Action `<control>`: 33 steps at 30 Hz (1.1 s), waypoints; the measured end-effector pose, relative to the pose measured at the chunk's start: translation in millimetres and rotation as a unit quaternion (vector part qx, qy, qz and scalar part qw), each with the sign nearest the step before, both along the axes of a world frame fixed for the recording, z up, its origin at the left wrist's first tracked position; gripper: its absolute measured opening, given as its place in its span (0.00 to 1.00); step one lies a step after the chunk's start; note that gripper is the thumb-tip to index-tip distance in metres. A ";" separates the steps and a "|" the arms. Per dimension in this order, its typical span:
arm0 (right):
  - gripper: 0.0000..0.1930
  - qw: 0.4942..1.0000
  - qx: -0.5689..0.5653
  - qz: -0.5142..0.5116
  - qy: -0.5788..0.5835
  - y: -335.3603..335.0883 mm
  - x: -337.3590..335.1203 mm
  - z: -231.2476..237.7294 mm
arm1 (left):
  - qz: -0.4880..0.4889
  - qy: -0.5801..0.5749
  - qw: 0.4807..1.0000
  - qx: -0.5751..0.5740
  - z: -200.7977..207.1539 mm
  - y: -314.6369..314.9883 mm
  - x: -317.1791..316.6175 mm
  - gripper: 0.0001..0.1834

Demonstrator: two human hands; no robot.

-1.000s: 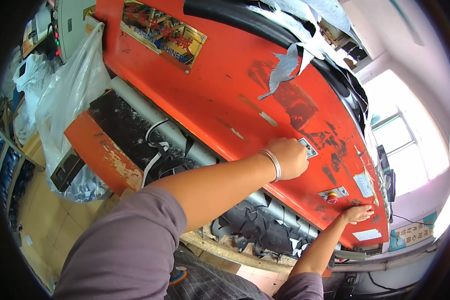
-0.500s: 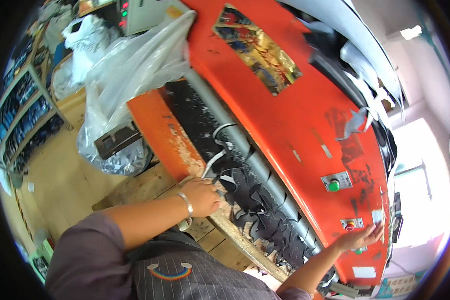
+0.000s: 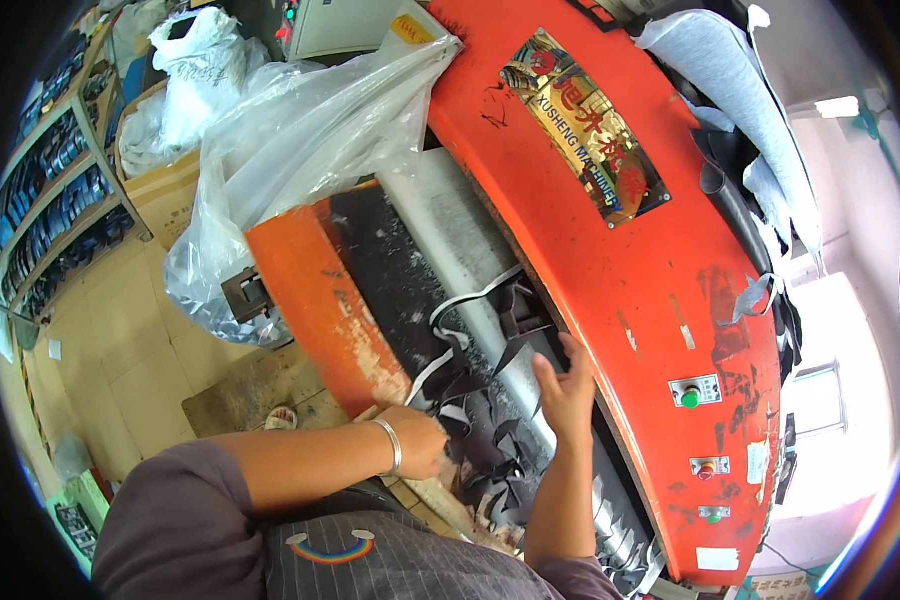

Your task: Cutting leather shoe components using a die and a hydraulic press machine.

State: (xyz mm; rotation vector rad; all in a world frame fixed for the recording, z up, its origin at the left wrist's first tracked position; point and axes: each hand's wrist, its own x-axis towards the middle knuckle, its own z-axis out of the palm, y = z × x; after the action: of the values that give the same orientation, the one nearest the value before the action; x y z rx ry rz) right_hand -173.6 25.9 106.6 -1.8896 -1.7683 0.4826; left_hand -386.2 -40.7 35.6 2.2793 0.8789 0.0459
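Note:
My right hand (image 3: 567, 395) is raised over the smooth metal beam (image 3: 490, 345) of a big red machine (image 3: 610, 290). Its thumb and fingers are spread, with nothing between them. Beyond the fingertips, dark strips and cut scraps (image 3: 523, 310) stand by the gap under the red cover. My left hand (image 3: 418, 442), with a bracelet at the wrist, rests at the near edge of the machine bed, its fingers curled in; what they hold, if anything, is hidden. Black offcuts (image 3: 485, 450) lie heaped beside it, and a thin white-edged strip (image 3: 435, 372) loops across the bed.
Green and red push buttons (image 3: 691, 398) sit on the cover's right part. Clear plastic sheeting (image 3: 320, 130) drapes over the machine's left end. Racks of dark flat pieces (image 3: 55, 180) stand far left. Grey and black sheet material (image 3: 740, 90) hangs over the back.
My right hand has moved left from the buttons to above the beam. More of the metal beam shows, with a wider dark gap beside the cover. My left hand stays near the bed's edge.

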 end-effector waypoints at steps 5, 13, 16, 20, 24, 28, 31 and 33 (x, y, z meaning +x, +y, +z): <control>0.43 0.983 -0.062 -0.034 -0.169 32.2 -44.1 -36.6 | 0.067 -0.189 0.966 -0.161 -5.6 32.8 -25.8 0.17; 0.36 0.988 -0.006 -0.085 -0.126 12.9 -102.1 -66.6 | 0.334 -0.430 0.829 -0.128 -61.6 103.3 -24.3 0.28; 0.33 0.999 0.033 -0.015 0.016 -28.8 -108.3 -82.1 | 0.265 -0.435 0.815 -0.275 -59.5 107.2 -24.7 0.32; 0.32 0.943 -0.054 0.040 0.327 -87.0 -101.5 -101.4 | 0.227 -0.466 0.816 -0.256 -80.3 83.5 -21.2 0.26; 0.32 0.878 -0.132 -0.069 0.454 -115.0 -81.9 -80.9 | 0.178 -0.421 0.852 -0.256 -80.4 72.3 -34.0 0.16; 0.27 0.988 0.011 -0.136 0.068 -75.8 -19.2 -91.6 | 0.187 -0.415 0.888 -0.062 -101.5 58.0 -31.7 0.19; 0.30 0.984 -0.013 -0.154 -0.087 -38.0 -5.6 -88.9 | 0.171 -0.353 0.901 -0.183 -117.4 39.2 -45.4 0.23; 0.31 0.982 -0.012 -0.148 -0.115 -25.3 0.4 -87.5 | 0.098 -0.287 0.928 -0.215 -117.6 35.8 -63.7 0.23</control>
State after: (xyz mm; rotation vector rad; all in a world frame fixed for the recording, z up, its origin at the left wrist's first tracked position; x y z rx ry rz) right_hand -173.3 0.6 19.0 -2.2526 -1.5817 0.1818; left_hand -449.9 -4.9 -82.0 1.6254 0.7070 0.5310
